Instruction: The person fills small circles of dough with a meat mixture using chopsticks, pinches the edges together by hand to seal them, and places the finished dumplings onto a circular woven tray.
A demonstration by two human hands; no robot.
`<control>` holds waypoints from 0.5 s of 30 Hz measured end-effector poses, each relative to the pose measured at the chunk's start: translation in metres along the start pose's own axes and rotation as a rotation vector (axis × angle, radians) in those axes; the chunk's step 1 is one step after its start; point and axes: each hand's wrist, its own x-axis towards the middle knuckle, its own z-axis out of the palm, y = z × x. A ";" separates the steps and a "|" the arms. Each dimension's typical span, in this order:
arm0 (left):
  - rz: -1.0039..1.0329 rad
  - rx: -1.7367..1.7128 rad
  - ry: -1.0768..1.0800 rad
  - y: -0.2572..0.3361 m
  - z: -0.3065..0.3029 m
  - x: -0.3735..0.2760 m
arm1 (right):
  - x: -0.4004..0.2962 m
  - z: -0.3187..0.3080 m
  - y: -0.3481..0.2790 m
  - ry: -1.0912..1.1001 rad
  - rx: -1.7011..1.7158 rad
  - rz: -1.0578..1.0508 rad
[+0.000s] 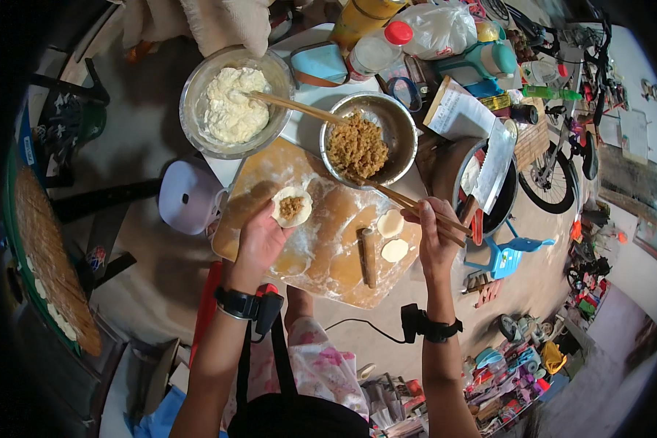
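My left hand (263,235) holds a round dough wrapper (305,210) with brown filling (290,208) at its middle, above the floured wooden board (317,246). In my right hand (437,232) is a pair of wooden chopsticks (397,198), their tips at the filling in the steel bowl (402,137). A small rolling pin (369,257) lies on the board, left of two flat dough rounds (395,251). Up and to the left, a larger metal bowl (191,117) holds pale, soft dough (235,107). Another pair of chopsticks (298,107) spans from this bowl to the filling bowl.
A cleaver (498,159) rests over a dark pot (506,205) on the right. Behind the bowls stand a red-capped plastic jar (375,52) and a light blue case (320,63). A lilac container (189,197) is left of the board; a blue stool (505,254) stands at right.
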 end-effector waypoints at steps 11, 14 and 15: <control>0.020 0.005 -0.008 0.005 0.004 -0.002 | 0.004 -0.009 -0.004 0.217 0.201 0.120; 0.022 -0.008 -0.073 0.005 0.003 -0.002 | 0.006 -0.018 -0.009 0.313 0.240 0.156; 0.023 -0.008 -0.077 0.006 0.003 -0.002 | 0.007 -0.019 -0.010 0.314 0.240 0.152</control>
